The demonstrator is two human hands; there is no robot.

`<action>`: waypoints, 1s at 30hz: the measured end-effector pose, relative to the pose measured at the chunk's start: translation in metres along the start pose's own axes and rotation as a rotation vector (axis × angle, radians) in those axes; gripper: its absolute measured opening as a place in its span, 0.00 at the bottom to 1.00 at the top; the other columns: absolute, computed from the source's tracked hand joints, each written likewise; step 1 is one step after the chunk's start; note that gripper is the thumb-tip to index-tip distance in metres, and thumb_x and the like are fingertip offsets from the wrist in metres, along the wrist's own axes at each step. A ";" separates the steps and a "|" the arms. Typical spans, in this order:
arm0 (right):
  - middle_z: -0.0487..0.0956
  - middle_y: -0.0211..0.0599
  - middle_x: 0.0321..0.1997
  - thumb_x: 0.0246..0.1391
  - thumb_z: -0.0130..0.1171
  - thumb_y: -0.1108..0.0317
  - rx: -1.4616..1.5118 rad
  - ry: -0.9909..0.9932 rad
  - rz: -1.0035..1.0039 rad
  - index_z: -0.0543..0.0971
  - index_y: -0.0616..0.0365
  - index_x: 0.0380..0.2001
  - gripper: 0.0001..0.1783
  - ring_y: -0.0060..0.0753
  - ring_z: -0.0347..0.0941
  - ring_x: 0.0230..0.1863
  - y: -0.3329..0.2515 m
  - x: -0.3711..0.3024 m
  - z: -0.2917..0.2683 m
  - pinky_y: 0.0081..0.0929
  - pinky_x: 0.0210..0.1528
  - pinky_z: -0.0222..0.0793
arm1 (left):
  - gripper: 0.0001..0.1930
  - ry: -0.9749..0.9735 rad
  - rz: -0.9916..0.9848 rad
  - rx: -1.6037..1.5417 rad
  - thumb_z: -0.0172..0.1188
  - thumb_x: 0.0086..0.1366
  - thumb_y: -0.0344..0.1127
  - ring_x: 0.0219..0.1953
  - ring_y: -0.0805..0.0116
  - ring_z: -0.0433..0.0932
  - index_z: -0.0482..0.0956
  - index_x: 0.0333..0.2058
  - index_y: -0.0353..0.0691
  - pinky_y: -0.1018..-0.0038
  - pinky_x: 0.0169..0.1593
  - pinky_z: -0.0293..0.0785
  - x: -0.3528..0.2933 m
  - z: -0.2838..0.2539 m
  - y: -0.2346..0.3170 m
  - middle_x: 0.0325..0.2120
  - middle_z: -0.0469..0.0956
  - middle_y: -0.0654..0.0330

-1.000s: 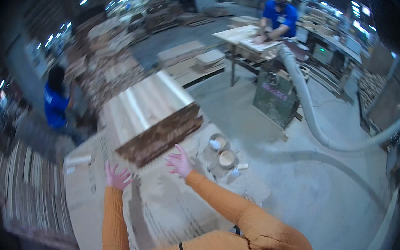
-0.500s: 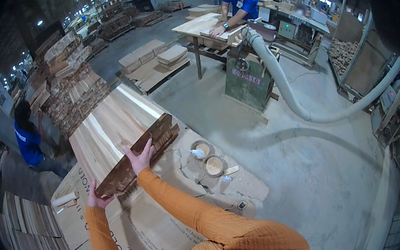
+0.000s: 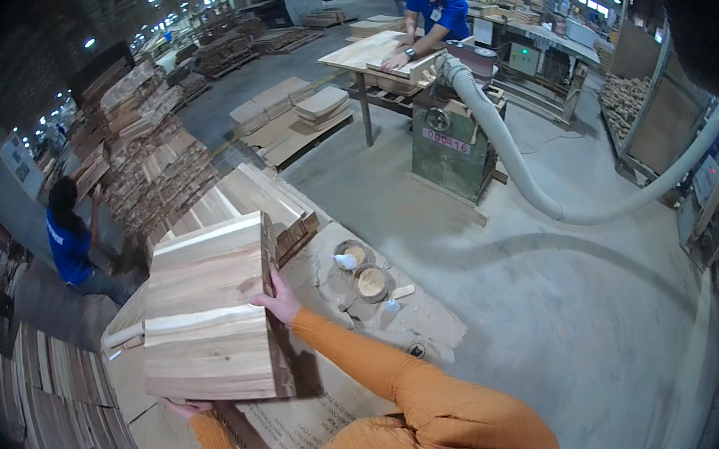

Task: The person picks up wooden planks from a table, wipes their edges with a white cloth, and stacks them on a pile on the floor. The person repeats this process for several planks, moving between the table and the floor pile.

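A wooden panel (image 3: 211, 305) of pale and brown strips is held raised and tilted in front of me. My right hand (image 3: 280, 299) grips its right edge, with the thumb on the top face and the other fingers partly hidden behind the edge. Under the near left corner, my left hand (image 3: 185, 408) is closed on the panel's lower edge, its fingers mostly covered by the wood. Just beyond lies a stack of similar panels (image 3: 249, 191), partly hidden behind the held one. Cardboard (image 3: 312, 421) with print covers the surface below.
Two round tubs of tan paste (image 3: 371, 284), a small white bottle (image 3: 344, 261) and a flat stick (image 3: 403, 291) sit to the right. A white roll (image 3: 122, 336) lies left. One co-worker (image 3: 439, 9) leans over a sanding machine (image 3: 450, 151); another (image 3: 69, 238) stands by stacked wood.
The panel has come off the stack toward me and turned, its top face now tilted up. Both hands moved with it, the left lower and nearer. The view has shifted slightly.
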State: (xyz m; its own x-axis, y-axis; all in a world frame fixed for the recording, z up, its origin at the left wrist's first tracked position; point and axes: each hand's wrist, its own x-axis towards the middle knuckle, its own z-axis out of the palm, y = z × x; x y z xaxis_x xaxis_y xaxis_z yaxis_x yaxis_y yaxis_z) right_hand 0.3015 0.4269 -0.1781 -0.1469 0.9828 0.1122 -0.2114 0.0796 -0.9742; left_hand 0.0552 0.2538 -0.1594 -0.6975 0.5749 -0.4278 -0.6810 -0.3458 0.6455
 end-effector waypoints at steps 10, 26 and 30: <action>0.46 0.51 0.67 0.47 0.57 0.63 0.026 -0.300 -0.063 0.43 0.71 0.62 0.46 0.36 0.40 0.68 -0.009 -0.111 -0.051 0.25 0.66 0.36 | 0.40 -0.128 -0.004 -0.102 0.50 0.51 0.70 0.57 0.63 0.60 0.62 0.56 0.49 0.53 0.56 0.60 -0.103 -0.185 0.006 0.54 0.64 0.59; 0.62 0.40 0.60 0.59 0.40 0.47 0.311 -0.451 0.431 0.56 0.64 0.60 0.36 0.30 0.59 0.59 -0.034 -0.248 -0.047 0.24 0.59 0.55 | 0.33 -0.221 0.345 0.494 0.58 0.57 0.45 0.42 0.61 0.73 0.55 0.58 0.43 0.62 0.32 0.75 -0.307 -0.336 0.056 0.45 0.69 0.56; 0.67 0.40 0.57 0.58 0.39 0.42 0.286 -0.441 0.478 0.64 0.61 0.57 0.35 0.29 0.63 0.57 -0.060 -0.227 -0.045 0.25 0.57 0.58 | 0.37 -0.290 0.574 0.684 0.69 0.46 0.41 0.39 0.65 0.73 0.63 0.53 0.36 0.70 0.40 0.72 -0.313 -0.270 0.092 0.41 0.70 0.58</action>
State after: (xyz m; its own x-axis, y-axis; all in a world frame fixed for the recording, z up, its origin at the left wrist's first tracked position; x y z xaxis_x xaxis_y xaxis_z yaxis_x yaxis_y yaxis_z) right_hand 0.3911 0.2067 -0.1544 -0.6516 0.7351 -0.1871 -0.2624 -0.4498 -0.8537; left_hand 0.1510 -0.1579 -0.1369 -0.7404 0.6460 0.1860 0.0933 -0.1753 0.9801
